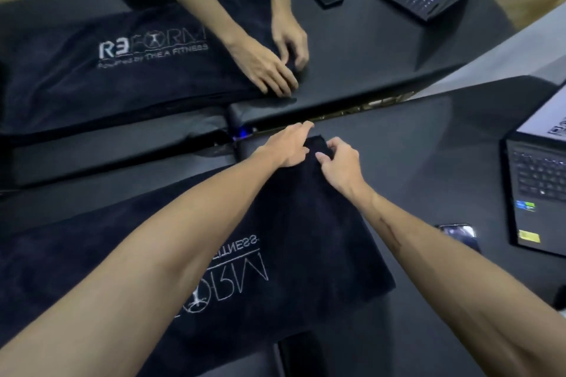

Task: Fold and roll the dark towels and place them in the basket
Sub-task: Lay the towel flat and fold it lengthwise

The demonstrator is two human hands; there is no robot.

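Your dark towel (294,223) lies on the black table (413,162), its logo half hidden under your forearms. At its 12 o'clock end your left hand (289,145) rests flat, fingers straight, and your right hand (340,162) pinches the edge. At 3 o'clock, a laptop (539,193) is cut off by the frame.

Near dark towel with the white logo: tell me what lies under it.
The near dark terry towel with white embroidered logo lies on a black padded bench. Both forearms cover part of it; anything beneath the cloth is hidden.
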